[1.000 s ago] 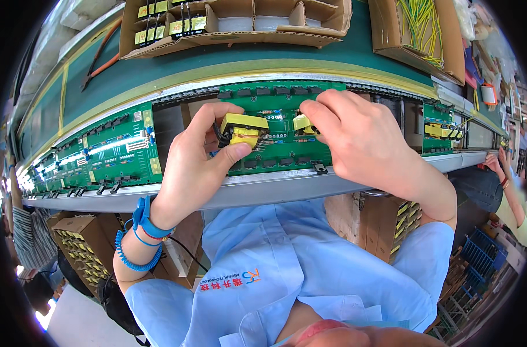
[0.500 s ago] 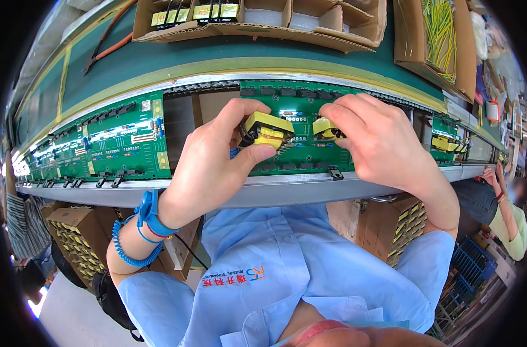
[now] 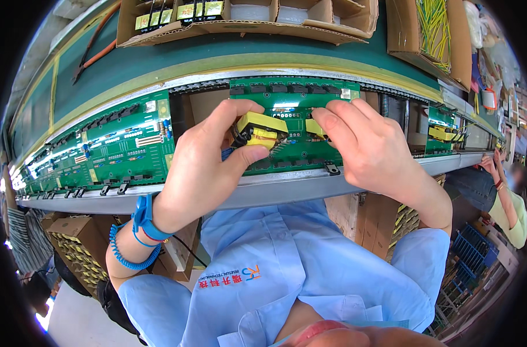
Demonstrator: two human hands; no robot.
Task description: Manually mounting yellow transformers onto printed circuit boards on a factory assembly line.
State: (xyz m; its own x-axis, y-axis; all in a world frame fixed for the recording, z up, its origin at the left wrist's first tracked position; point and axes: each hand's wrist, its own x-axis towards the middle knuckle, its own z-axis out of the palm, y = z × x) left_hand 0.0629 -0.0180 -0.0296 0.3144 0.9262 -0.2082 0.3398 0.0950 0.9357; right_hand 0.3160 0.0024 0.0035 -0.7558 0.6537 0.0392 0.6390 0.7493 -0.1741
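Note:
My left hand (image 3: 208, 153) is closed on a yellow and black transformer (image 3: 262, 130), gripping it between thumb and fingers. It is tilted over the left part of a green circuit board (image 3: 286, 99), its pins pointing toward the board. At the right part of that board, my right hand (image 3: 370, 141) closes its fingers on a second yellow transformer (image 3: 314, 128). Most of this one is hidden behind the fingers, and I cannot tell whether it is fully seated. Around my left wrist sits a blue band (image 3: 145, 218) with a coiled cord.
Another green circuit board (image 3: 110, 139) lies on the rail at left. At right, a board carries a yellow transformer (image 3: 445, 134). Behind are orange-handled cutters (image 3: 96, 55), a divided cardboard box (image 3: 246, 28) and a box of yellow-green wires (image 3: 434, 32). A co-worker's hands (image 3: 494, 165) show at far right.
The board at left has shifted slightly right along the rail relative to the view. My right fingers have come further over the second transformer. The left hand keeps its hold.

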